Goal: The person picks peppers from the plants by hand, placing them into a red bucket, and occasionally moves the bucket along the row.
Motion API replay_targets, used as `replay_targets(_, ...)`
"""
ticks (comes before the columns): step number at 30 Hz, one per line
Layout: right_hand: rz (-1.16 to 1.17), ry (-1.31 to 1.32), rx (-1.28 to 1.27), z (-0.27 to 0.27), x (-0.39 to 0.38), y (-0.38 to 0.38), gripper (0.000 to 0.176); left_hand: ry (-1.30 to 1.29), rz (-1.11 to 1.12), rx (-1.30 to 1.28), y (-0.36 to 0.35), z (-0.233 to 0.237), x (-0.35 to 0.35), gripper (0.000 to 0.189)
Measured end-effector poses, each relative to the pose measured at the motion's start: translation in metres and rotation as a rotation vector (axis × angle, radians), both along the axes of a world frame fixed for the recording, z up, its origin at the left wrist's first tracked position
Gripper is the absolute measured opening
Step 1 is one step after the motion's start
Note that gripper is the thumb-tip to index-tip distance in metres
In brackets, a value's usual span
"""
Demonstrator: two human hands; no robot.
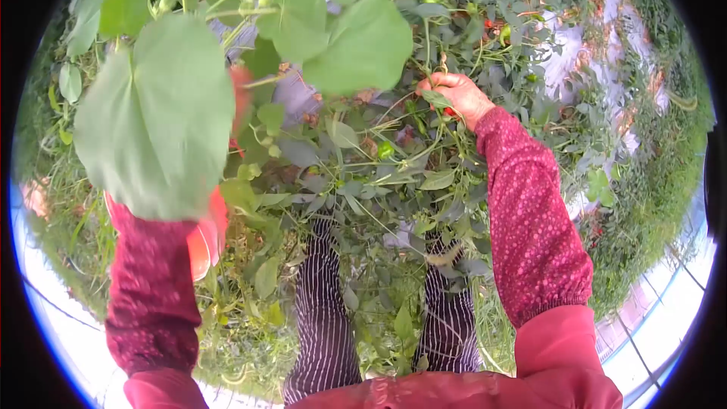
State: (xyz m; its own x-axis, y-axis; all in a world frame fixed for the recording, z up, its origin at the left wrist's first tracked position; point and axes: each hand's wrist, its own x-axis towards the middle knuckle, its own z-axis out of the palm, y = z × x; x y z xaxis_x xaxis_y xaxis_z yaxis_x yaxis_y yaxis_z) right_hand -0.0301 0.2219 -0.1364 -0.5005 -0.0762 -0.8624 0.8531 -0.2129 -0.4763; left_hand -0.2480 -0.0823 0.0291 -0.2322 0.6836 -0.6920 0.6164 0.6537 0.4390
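Observation:
My right hand [460, 97] reaches into the pepper plants with its fingers closed. A bit of a red pepper [450, 111] shows under the palm, and leaves cover part of the fingertips. A green pepper [385, 150] hangs lower down, left of that hand. A broad heart-shaped leaf [155, 121], close to the camera, hides my left hand completely; only the left sleeve [155, 280] shows. Beside that sleeve is a red-orange plastic container [212, 235], mostly covered by the leaf. Whether the left hand holds it cannot be seen.
Tall broad-leaved stems [363, 45] with green buds stand in front at upper left. More red and green peppers [496, 30] hang farther back. Pale ground sheeting [560, 57] shows between rows. My striped trouser legs [326, 310] stand among the plants, with grass [250, 348] around them.

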Motion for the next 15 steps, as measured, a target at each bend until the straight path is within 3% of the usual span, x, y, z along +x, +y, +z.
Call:
replay_targets(1,0.008,-0.002,-0.012,-0.005,-0.001,0.000,0.009,0.240,0.185,0.196,-0.003,-0.031,0.046,0.023)
replay_targets(2,0.004,0.013,-0.036,-0.010,-0.001,0.000,0.009,-0.119,0.441,0.240,0.010,-0.026,0.070,0.019)
replay_targets(6,-0.035,0.065,-0.061,-0.015,-0.002,-0.007,0.011,-0.111,0.083,0.413,0.047,-0.064,0.145,0.049)
replay_targets(7,-0.039,0.074,-0.067,-0.015,-0.002,-0.007,0.009,0.051,0.023,0.402,0.052,-0.077,0.164,0.053)
replay_targets(11,0.044,0.061,-0.100,-0.012,-0.002,-0.006,0.011,-0.044,0.028,0.253,0.061,-0.090,0.208,0.041)
replay_targets(13,0.098,0.078,-0.111,-0.016,0.001,-0.008,0.011,-0.057,0.137,0.125,0.063,-0.079,0.231,0.027)
replay_targets(14,0.096,0.070,-0.121,-0.017,0.003,-0.010,0.011,0.068,0.189,0.271,0.062,-0.082,0.251,0.020)
replay_targets(15,0.149,0.085,-0.099,-0.016,0.003,-0.012,0.012,0.052,0.248,0.253,0.067,-0.075,0.260,0.019)
